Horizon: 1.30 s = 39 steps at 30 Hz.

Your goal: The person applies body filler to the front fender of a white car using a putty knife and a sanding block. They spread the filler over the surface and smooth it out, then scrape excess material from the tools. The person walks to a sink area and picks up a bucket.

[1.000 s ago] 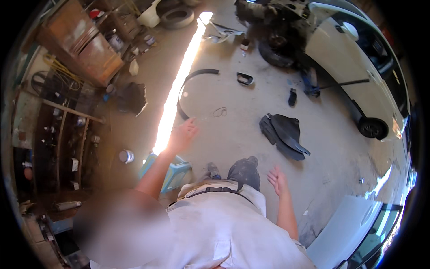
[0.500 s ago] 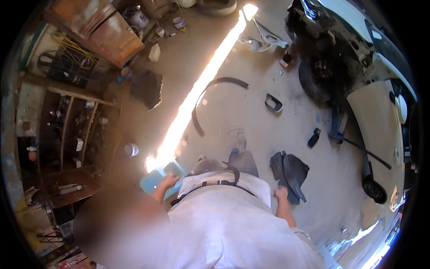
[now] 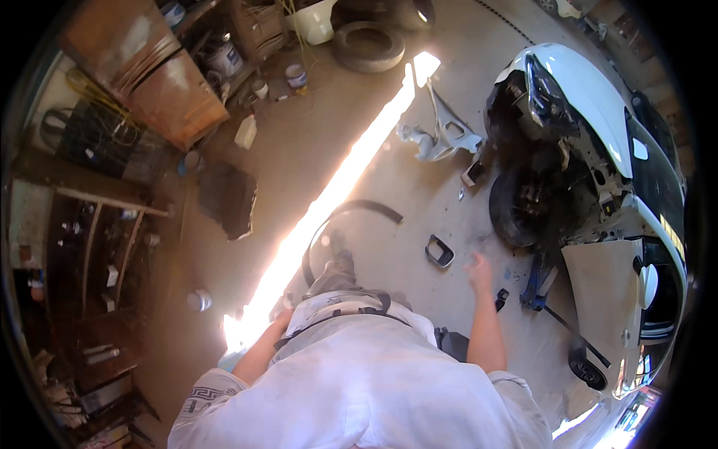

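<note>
My right hand (image 3: pixel 479 271) is stretched forward over the floor, slightly blurred, with its fingers apart and nothing in it. Nearest to it lies a dark oval frame, like a mirror housing (image 3: pixel 440 251). Down at my left hip hangs my left hand (image 3: pixel 281 319), beside a glaring strip of sunlight; its fingers are washed out and partly hidden. A pale blue plastic piece (image 3: pixel 230 361) shows only as a sliver behind my left forearm. By my right side, a black panel (image 3: pixel 452 343) is mostly covered by my body and arm.
At the right stands a white car (image 3: pixel 576 82) with its front wheel (image 3: pixel 514 211) exposed, a blue jack (image 3: pixel 534 284) beside it. A curved black strip (image 3: pixel 366 205) and a grey metal part (image 3: pixel 449 138) lie ahead. Tires (image 3: pixel 368 48) sit farther off; shelves (image 3: pixel 90 247) line the left.
The view has shifted forward, showing more of the car and tires. My right hand has risen forward from beside the black panel, its fingers spreading. My left hand has moved back against my hip.
</note>
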### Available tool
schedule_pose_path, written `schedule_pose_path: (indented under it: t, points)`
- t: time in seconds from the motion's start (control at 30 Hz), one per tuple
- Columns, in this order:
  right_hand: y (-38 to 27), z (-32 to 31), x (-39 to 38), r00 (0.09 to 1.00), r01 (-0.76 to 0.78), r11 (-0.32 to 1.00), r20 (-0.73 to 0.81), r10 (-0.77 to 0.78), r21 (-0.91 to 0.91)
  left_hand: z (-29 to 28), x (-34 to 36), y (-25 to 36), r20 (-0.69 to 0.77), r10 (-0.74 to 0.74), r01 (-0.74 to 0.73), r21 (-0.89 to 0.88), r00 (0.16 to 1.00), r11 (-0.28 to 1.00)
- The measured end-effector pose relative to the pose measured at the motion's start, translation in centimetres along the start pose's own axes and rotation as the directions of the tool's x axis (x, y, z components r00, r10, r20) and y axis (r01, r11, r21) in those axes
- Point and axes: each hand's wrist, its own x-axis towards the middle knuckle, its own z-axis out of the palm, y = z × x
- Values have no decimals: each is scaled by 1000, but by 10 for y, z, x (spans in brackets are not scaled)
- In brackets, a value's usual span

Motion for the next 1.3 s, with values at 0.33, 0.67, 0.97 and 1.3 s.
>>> schedule_pose_path:
  t: [0.33, 0.67, 0.97, 1.3]
  points:
    - [48, 103, -21, 889, -339, 940, 319, 329, -25, -324, 199, 289, -265, 2, -125, -450, 964, 884]
    - [-89, 80, 253, 744, -633, 735, 451, 493, 242, -351, 319, 374, 119, -266, 292, -427, 956, 856]
    - [-386, -100, 612, 992, 109, 796, -18, -122, 595, -423, 423, 518, 4, -272, 251, -398, 962, 882]
    - [-328, -79, 724, 988, -152, 977, 22, 151, 147, -501, 685, 702, 249, 194, -311, 628, 949, 713]
